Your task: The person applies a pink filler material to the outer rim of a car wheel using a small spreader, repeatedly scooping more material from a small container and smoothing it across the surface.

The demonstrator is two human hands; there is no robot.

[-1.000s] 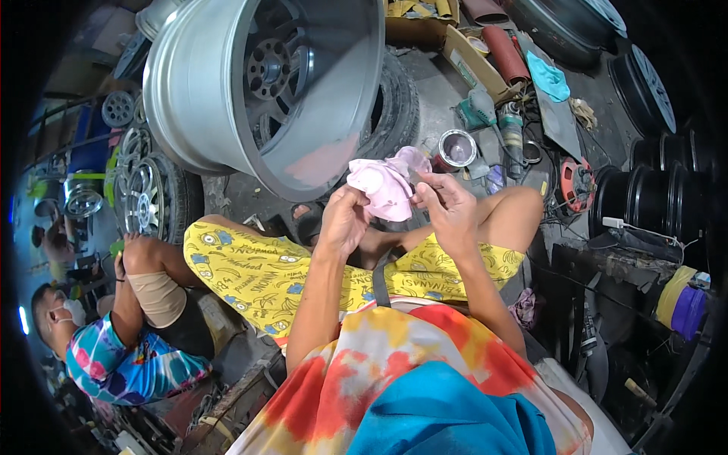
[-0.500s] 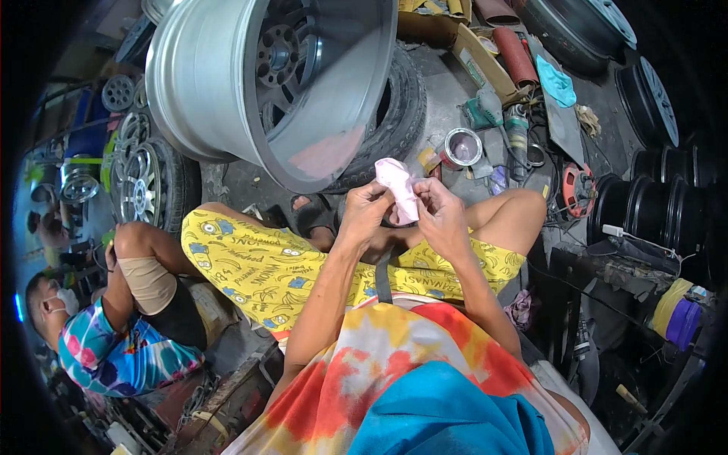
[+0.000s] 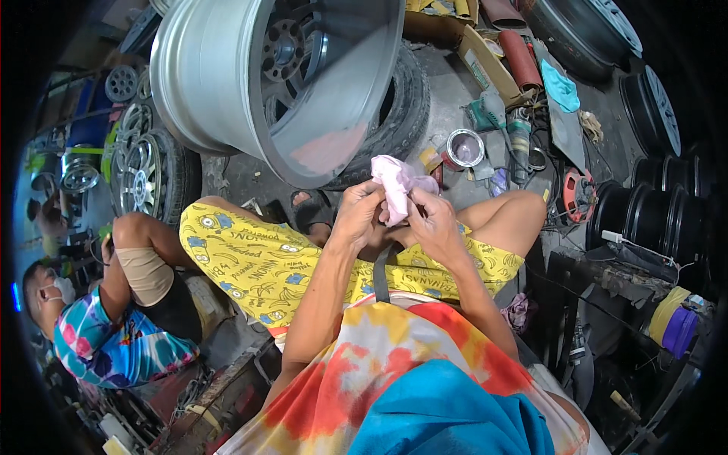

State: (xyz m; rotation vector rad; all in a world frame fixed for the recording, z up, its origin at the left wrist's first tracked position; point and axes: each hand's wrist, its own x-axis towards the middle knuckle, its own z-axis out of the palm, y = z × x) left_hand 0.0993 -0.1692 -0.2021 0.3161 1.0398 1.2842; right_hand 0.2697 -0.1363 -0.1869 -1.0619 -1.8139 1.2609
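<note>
Pale pink, crumpled fabric cloth (image 3: 391, 186) hanging between both hands, on near side of large silver-grey metal wheel (image 3: 205, 80), apart from it. Left hand (image 3: 356, 216) pinching cloth's left part, right hand (image 3: 436, 221) pinching its right part; each grip closing narrowly on fabric. Cloth looking light, limp, hardly fragile (probably folding easily); bunched edges seeming best hold. Round, open, reddish metal tin (image 3: 464, 150) standing right of wheel; dark rubber tyre (image 3: 400, 130) lying just beside wheel's right side, contact unclear.
</note>
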